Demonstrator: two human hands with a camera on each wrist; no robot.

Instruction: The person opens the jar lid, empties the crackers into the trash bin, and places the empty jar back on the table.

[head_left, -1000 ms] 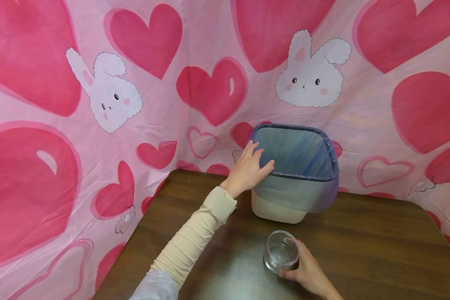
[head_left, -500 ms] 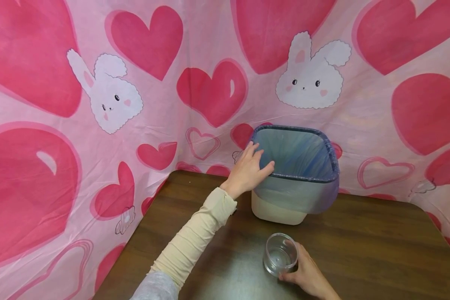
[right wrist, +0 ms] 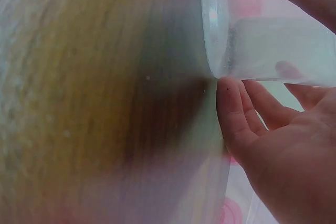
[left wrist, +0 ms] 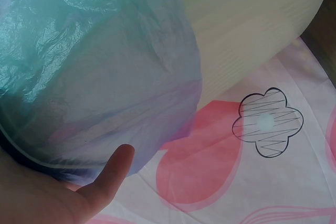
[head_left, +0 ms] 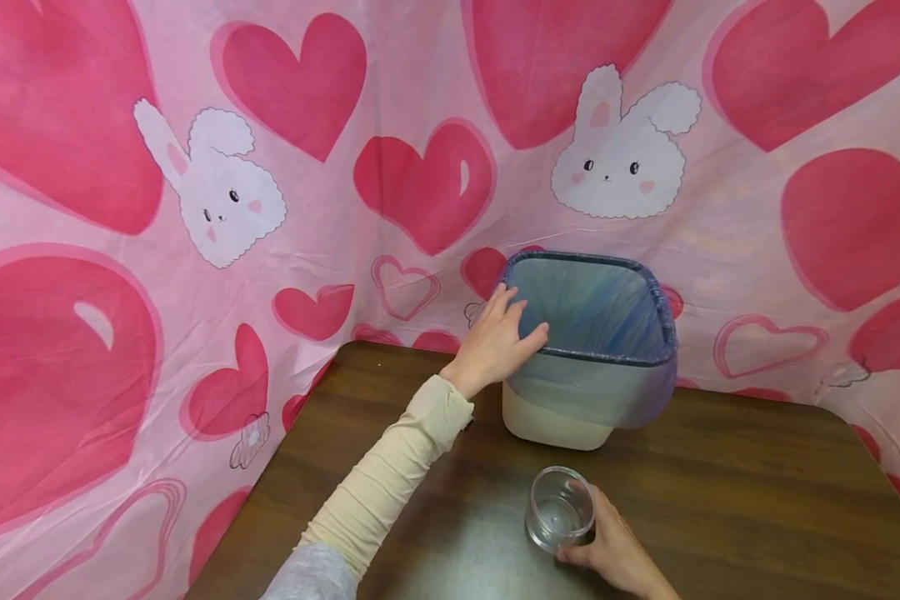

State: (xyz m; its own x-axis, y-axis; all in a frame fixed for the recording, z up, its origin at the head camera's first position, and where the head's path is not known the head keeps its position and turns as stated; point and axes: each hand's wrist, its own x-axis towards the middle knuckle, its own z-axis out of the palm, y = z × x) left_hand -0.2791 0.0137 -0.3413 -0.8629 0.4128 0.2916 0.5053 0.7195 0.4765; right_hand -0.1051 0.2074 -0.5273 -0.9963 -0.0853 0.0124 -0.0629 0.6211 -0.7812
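In the head view a pale trash bin [head_left: 562, 421] stands upright on the table. A bluish, see-through bag [head_left: 592, 379] lines it and folds over its rim. My left hand [head_left: 491, 342] rests with spread fingers at the bin's near left rim. The left wrist view shows one finger [left wrist: 118, 169] lying along the outside of the bag. My right hand [head_left: 611, 542] holds a clear glass cup [head_left: 560, 512] from its right side, in front of the bin. In the right wrist view, the cup's thick base [right wrist: 215, 24] stands at the tabletop and fingers lie along its side.
The dark wooden table [head_left: 735, 483] spreads around the bin and cup. Behind it and to the left hangs a pink cloth [head_left: 420, 75] with hearts and rabbits. A small dark object [head_left: 468, 423] shows beside the left cuff.
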